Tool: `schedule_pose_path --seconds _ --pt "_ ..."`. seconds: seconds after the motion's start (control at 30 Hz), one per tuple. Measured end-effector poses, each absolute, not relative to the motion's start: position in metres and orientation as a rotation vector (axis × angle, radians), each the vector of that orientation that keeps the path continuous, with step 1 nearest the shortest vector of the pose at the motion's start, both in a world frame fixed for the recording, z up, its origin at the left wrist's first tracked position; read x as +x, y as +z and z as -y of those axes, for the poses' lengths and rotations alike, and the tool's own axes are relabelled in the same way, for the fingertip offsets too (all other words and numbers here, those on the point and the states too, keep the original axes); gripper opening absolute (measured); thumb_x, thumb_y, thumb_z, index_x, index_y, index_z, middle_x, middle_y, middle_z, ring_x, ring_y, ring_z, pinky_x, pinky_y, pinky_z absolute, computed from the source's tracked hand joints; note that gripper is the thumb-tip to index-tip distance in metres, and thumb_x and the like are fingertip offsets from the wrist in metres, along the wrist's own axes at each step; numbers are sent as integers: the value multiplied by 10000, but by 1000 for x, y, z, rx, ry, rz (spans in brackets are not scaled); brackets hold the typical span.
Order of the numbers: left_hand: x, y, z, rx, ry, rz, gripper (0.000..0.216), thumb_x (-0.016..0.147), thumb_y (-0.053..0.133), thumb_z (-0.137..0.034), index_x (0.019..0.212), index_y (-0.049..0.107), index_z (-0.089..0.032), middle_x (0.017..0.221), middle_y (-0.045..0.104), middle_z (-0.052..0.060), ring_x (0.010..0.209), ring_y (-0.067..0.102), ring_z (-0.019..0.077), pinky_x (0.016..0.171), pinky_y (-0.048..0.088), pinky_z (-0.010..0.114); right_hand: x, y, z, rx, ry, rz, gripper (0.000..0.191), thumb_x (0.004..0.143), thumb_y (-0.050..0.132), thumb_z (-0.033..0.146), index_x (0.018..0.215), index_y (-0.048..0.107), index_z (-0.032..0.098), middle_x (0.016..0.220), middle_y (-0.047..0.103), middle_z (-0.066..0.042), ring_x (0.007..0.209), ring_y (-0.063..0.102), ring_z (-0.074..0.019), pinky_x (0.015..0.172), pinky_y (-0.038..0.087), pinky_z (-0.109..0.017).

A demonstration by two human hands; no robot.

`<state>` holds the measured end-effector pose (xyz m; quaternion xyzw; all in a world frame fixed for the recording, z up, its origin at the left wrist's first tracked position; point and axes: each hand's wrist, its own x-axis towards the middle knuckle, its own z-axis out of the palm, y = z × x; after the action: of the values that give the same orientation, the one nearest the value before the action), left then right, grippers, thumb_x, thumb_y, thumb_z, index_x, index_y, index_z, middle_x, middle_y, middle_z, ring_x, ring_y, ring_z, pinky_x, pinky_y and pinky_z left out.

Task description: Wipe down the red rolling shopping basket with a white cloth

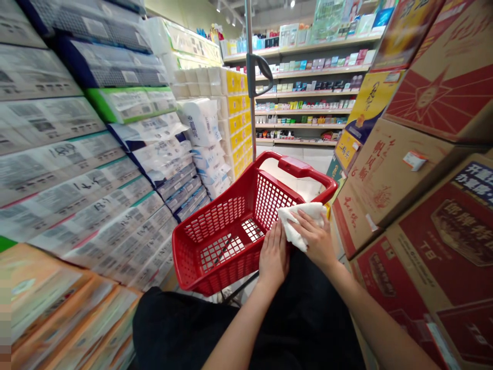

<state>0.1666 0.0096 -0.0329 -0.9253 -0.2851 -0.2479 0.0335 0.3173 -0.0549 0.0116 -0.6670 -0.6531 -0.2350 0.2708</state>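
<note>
A red plastic shopping cart (215,277) with a latticed basket stands in front of me, its inside bare. My left hand (274,254) lies over the near right rim of the basket, fingers together and thumb hidden, apparently gripping it. On the right, my right hand (314,234) presses a white cloth (295,237) against the rim near the base of the red handle (296,167). Its fingers are partly bent over the cloth, which drapes down toward my left fingertips. A small yellow piece shows behind the cloth's right edge.
Stacked tissue packs (96,180) wall the left side, with yellow-and-white paper rolls (234,113) beyond. Cardboard boxes (385,169) crowd the right. A metal pole with a grey handle (252,77) rises behind the cart. Shelves of small goods (308,67) line the back.
</note>
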Motion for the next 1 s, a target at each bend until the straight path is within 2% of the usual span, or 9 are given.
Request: schedule_pose_path --seconds 0.2,0.3,0.47,0.7,0.87,1.0 --pt "168 -30 -8 -2850 -762 896 861 824 494 -162 1557 53 -60 1642 147 133 1523 99 232 1229 242 400 419 44 55 -1931 -793 1588 406 918 436 193 1260 637 281 1308 660 -55 1272 555 -246 1166 150 -508" --pt "169 -32 -7 -2856 -794 916 849 834 483 -159 1560 53 -76 1642 157 127 1522 99 236 1228 244 407 436 52 47 -1971 -811 1461 374 928 423 205 1202 672 258 1270 680 -77 1272 546 -259 1143 193 -502" --pt "168 -31 -6 -2870 -793 911 844 828 493 -150 1555 76 -56 1643 141 133 1524 91 240 1230 241 410 382 35 37 -1952 -798 1351 381 921 451 194 1248 634 265 1337 638 -64 1316 513 -273 1147 174 -548" --pt "167 -33 -9 -2885 -807 854 832 869 507 -218 1557 66 -58 1627 183 167 1520 124 255 1215 279 438 290 3 41 -1821 -653 1624 417 919 468 190 1302 602 285 1369 616 -38 1338 503 -235 1200 101 -486" --pt "167 -31 -8 -2893 -800 881 840 841 503 -170 1559 78 -68 1642 137 135 1523 105 248 1222 263 421 332 14 53 -1799 -673 1795 414 908 480 192 1282 617 307 1365 620 -27 1305 537 -239 1205 38 -511" --pt "168 -31 -8 -2872 -784 891 856 829 505 -164 1555 66 -53 1644 135 131 1524 96 242 1228 249 408 411 31 57 -1835 -810 1649 399 915 464 225 1279 618 276 1347 633 -54 1296 545 -253 1182 100 -527"
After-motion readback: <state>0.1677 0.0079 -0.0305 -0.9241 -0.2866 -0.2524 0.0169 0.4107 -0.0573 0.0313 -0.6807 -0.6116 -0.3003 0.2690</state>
